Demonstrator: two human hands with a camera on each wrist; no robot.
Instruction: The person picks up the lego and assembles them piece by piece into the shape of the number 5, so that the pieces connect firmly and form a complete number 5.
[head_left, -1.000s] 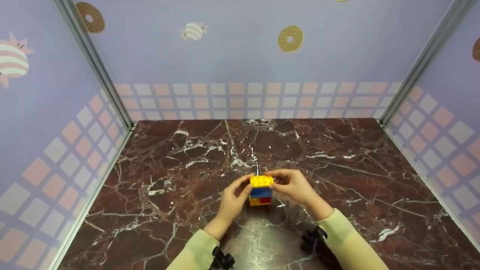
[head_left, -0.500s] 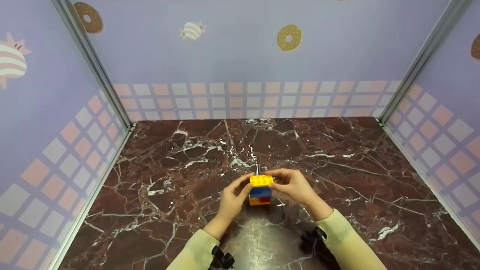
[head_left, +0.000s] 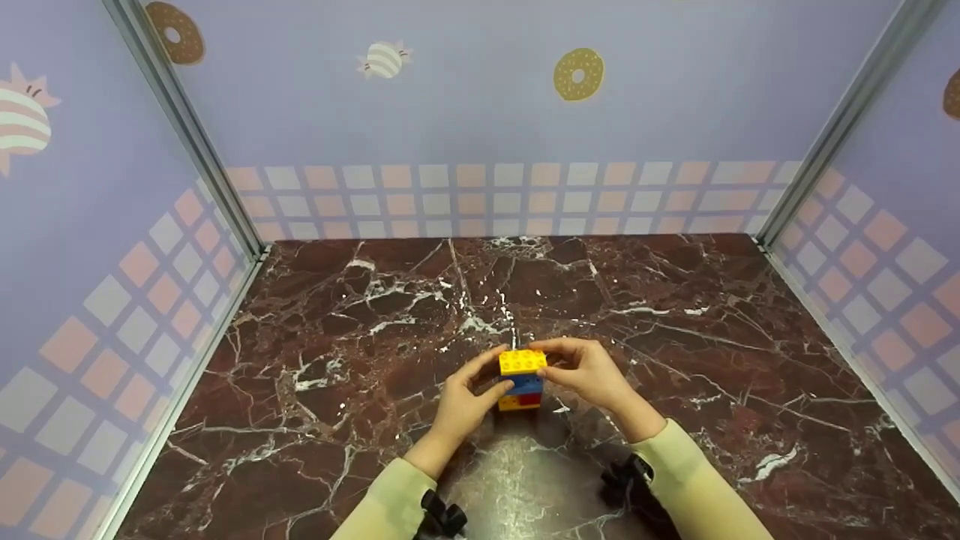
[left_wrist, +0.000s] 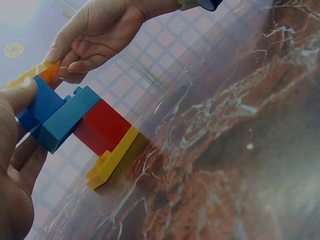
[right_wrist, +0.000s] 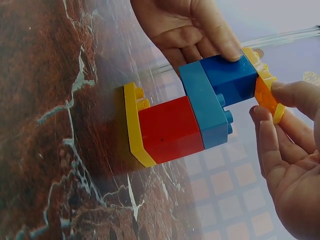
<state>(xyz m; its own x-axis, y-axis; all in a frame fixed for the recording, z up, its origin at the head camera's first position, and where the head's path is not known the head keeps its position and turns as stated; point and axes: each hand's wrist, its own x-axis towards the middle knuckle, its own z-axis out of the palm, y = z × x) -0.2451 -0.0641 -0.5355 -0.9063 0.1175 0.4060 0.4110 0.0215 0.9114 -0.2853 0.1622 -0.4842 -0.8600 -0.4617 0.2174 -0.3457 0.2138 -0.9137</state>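
Observation:
A small tower of toy building bricks stands on the table between both hands. Its base is a thin yellow brick (right_wrist: 134,125), with studs bare at one end. On that sit a red brick (right_wrist: 170,131), a lighter blue brick (right_wrist: 204,102) and a dark blue brick (right_wrist: 230,77). The top yellow brick (head_left: 523,363) overhangs the dark blue one. My left hand (head_left: 463,405) grips the dark blue brick, thumb on its near face. My right hand (head_left: 592,377) pinches the overhanging end of the top yellow brick between thumb and fingers.
The dark red marbled table (head_left: 360,330) spreads all round the tower. Patterned lilac panels (head_left: 480,112) close it in at the back and both sides, with metal posts (head_left: 187,127) at the corners. Black wrist mounts (head_left: 444,514) sit by the sleeves.
My left thumb has slid down from the top yellow brick onto the blue brick below it. The right hand and the tower have stayed in place.

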